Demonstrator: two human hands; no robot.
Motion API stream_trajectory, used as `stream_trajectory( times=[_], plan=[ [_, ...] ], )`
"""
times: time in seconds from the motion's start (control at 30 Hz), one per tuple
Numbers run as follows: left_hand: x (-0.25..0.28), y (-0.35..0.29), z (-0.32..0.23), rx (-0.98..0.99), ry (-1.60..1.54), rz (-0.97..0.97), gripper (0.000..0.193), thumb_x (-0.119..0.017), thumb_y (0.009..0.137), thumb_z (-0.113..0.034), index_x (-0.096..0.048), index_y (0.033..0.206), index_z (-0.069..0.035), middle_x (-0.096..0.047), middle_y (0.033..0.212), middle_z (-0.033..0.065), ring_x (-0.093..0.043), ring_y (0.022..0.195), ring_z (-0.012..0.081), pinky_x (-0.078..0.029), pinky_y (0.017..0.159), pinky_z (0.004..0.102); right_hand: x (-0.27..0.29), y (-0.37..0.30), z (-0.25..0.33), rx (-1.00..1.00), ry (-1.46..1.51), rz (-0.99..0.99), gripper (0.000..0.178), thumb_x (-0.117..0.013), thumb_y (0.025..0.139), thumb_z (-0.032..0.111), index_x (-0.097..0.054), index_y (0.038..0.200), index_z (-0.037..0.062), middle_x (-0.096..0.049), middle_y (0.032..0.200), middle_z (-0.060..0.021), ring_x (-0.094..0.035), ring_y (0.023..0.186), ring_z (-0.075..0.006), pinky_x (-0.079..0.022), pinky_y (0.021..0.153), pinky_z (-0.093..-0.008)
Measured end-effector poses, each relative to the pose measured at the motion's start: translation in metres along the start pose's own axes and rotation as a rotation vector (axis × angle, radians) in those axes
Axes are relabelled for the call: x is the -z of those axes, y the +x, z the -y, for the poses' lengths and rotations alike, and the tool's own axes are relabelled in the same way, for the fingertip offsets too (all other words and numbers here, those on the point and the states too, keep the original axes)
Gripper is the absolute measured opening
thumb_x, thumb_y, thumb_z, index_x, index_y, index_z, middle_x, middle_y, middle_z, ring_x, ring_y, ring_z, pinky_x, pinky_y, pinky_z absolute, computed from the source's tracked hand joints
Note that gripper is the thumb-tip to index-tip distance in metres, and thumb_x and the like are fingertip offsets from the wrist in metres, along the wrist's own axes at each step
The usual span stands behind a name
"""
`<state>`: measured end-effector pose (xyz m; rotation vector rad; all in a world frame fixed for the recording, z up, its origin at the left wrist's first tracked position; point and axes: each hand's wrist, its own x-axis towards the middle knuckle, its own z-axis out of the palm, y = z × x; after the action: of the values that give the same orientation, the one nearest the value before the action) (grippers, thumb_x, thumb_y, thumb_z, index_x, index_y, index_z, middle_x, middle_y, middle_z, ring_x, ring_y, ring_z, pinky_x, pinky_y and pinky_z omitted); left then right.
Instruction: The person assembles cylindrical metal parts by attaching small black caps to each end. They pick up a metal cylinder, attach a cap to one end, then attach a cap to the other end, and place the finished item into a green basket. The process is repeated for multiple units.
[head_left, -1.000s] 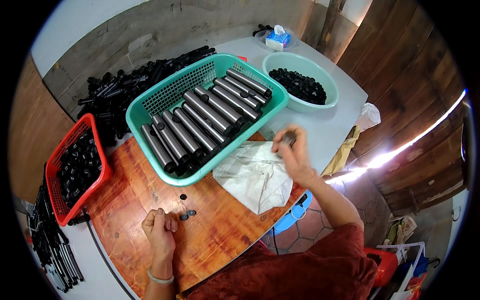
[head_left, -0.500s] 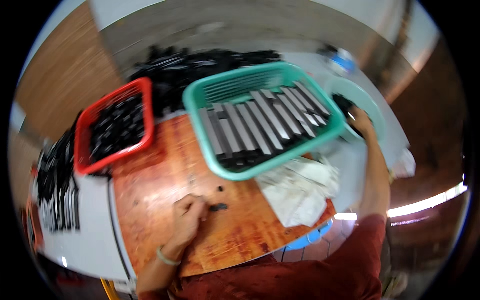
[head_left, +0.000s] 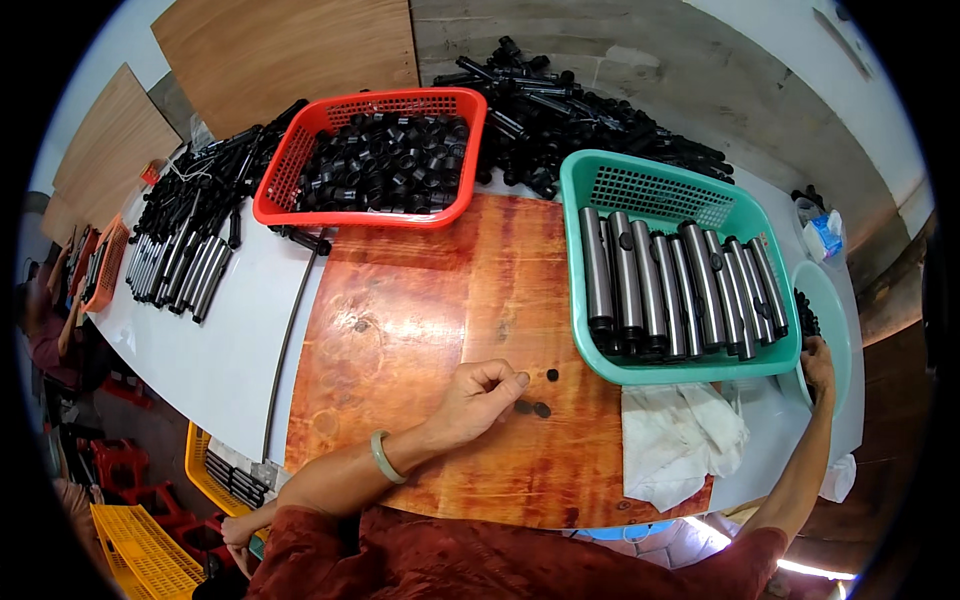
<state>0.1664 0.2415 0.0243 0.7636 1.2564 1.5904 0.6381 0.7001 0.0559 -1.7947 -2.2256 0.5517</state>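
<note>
My left hand [head_left: 480, 402], a pale bangle on its wrist, is over the wooden board [head_left: 400, 300] with its fingers curled and thumb pressed to them. Whatever they hold, if anything, is hidden. Close to its fingertips lie a small black disc-like piece [head_left: 553, 375] and two more, one being a black piece [head_left: 542, 410]. At the right, my right hand [head_left: 818, 365] reaches into a pale green tub [head_left: 838, 310] beside small black parts [head_left: 806, 315]; its fingertips are out of sight. Between the hands stands a green basket [head_left: 680, 376] of silver tubes [head_left: 630, 270] with black ends.
A red basket [head_left: 360, 218] of black ring-like caps stands at the back. Behind it and leftward are heaps of black tubular parts [head_left: 580, 105]. A crumpled white cloth [head_left: 675, 440] lies before the green basket. Yellow crates [head_left: 145, 555] and another person [head_left: 55, 330] are at the left.
The view has swung left, so everything sits farther right and looks sharper. My left hand stays curled by the small black pieces; my right hand is still in the tub.
</note>
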Motion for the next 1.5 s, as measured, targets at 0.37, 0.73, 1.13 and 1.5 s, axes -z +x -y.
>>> stream_trajectory(
  times=[0.37, 0.73, 1.13, 1.5],
  plan=[
    [0.001, 0.003, -0.004, 0.03, 0.022, 0.044, 0.031, -0.054, 0.096, -0.017, -0.052, 0.068, -0.004, -0.052, 0.058, 0.0012, -0.046, 0.051, 0.0073, -0.038, 0.046, 0.0229, 0.043, -0.078, -0.199, -0.49, 0.784, -0.669, 0.049, -0.071, 0.079, 0.036, -0.055, 0.108, -0.0004, -0.058, 0.089, -0.0145, -0.058, 0.072, -0.027, -0.053, 0.06, -0.0352],
    [-0.002, 0.003, -0.004, 0.009, 0.035, 0.034, 0.032, -0.055, 0.095, -0.017, -0.053, 0.066, -0.004, -0.052, 0.058, 0.0012, -0.046, 0.05, 0.0068, -0.038, 0.046, 0.022, -0.022, -0.099, -0.015, -0.634, 1.789, -0.49, 0.059, -0.067, 0.075, 0.009, -0.03, 0.12, -0.0021, -0.039, 0.119, -0.0252, -0.045, 0.102, -0.0641, -0.061, 0.066, -0.0379],
    [-0.004, 0.002, -0.005, -0.017, 0.037, 0.027, 0.03, -0.056, 0.095, -0.018, -0.055, 0.069, -0.004, -0.052, 0.055, -0.0008, -0.046, 0.049, 0.0051, -0.037, 0.046, 0.021, 0.012, -0.065, -0.011, -0.519, 1.81, -0.491, 0.057, -0.055, 0.074, 0.0, -0.03, 0.125, -0.0061, -0.036, 0.125, -0.0324, -0.042, 0.104, -0.0656, -0.062, 0.052, -0.0282],
    [-0.004, 0.0, -0.001, -0.001, 0.066, 0.013, 0.027, -0.057, 0.094, -0.017, -0.057, 0.069, -0.004, -0.052, 0.057, -0.0017, -0.046, 0.05, 0.0047, -0.036, 0.046, 0.0211, 0.091, -0.066, 0.136, -0.172, 1.744, -0.207, 0.064, -0.058, 0.08, 0.0, -0.017, 0.127, -0.0141, -0.036, 0.121, -0.0418, -0.049, 0.098, -0.0634, -0.064, 0.056, -0.0296]
  ],
)
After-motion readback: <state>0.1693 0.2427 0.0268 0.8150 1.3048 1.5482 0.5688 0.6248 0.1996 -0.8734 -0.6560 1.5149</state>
